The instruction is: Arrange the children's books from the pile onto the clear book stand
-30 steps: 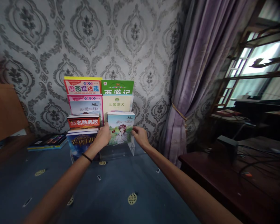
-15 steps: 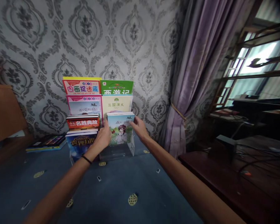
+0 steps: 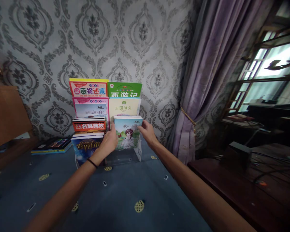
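Note:
My left hand point(image 3: 110, 139) and my right hand point(image 3: 147, 131) are closed on the two side edges of a light-blue book point(image 3: 127, 135) with a drawn figure on its cover. More than one book seems to be in this stack. It stands upright in the right column of a clear acrylic stand point(image 3: 138, 153). Behind it rise a cream book point(image 3: 123, 106) and a green book point(image 3: 125, 88). To the left, a dark-blue book point(image 3: 87, 148) fronts the other column, with a red-banded book point(image 3: 90, 126) and pink-edged books behind it. Some of my fingers are hidden behind the book.
The stand rests on a dark-blue tablecloth point(image 3: 120, 199) against a patterned wall. Several books point(image 3: 52, 145) lie flat at the left, beside a brown wooden box point(image 3: 9, 116). A tied purple curtain point(image 3: 186, 138) hangs at the right, near a dark red desk point(image 3: 212, 180) with cables.
The view has shifted slightly, so everything sits a little further right. Both hands keep their places on the light-blue book, which stays in the stand.

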A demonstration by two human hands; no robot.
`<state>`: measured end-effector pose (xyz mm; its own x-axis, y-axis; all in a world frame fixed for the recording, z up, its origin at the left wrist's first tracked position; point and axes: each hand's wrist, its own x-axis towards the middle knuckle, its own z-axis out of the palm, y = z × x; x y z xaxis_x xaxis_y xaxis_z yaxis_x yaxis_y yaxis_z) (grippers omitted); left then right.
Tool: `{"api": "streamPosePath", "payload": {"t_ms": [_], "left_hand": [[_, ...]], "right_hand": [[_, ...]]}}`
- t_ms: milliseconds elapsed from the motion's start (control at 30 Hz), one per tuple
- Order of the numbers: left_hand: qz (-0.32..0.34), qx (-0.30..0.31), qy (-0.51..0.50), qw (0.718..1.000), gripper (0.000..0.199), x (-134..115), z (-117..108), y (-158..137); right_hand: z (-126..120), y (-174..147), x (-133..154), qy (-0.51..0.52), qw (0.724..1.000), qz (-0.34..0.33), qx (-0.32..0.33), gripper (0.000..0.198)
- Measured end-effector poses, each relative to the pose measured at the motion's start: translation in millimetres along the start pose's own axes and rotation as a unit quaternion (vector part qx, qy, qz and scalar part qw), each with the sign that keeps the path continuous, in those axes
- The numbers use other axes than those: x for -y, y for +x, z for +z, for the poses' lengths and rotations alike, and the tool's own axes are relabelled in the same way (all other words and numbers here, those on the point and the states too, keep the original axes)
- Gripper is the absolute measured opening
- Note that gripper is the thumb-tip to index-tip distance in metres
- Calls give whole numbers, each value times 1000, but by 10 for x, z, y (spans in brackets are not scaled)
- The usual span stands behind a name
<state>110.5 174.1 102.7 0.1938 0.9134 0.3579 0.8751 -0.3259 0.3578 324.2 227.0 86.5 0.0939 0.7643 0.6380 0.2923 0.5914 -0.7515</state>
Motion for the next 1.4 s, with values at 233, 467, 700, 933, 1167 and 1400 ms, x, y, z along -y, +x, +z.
{"api": "streamPosePath", "payload": {"t_ms": [233,467,700,933,1167,1400], "left_hand": [[-17,9,-32,999,82,20,1,-7],[-18,4,-171,985,77,222,237,-105],[25,-7,-222,975,77,258,237,-94],[29,1,-240,970,77,328,408,-181],[62,-29,-269,961,73,525,622,-439],[20,-11,-315,949,75,461,601,-381]], "right_hand": [[56,-79,-38,10,1000,17,-11,35],[52,-223,-123,39,999,17,15,50],[-48,-16,230,-177,974,-139,-26,55],[252,48,514,-339,911,-219,88,42],[169,-12,362,-296,930,-217,18,47],[37,-82,-25,-154,984,-55,-72,54]]}}
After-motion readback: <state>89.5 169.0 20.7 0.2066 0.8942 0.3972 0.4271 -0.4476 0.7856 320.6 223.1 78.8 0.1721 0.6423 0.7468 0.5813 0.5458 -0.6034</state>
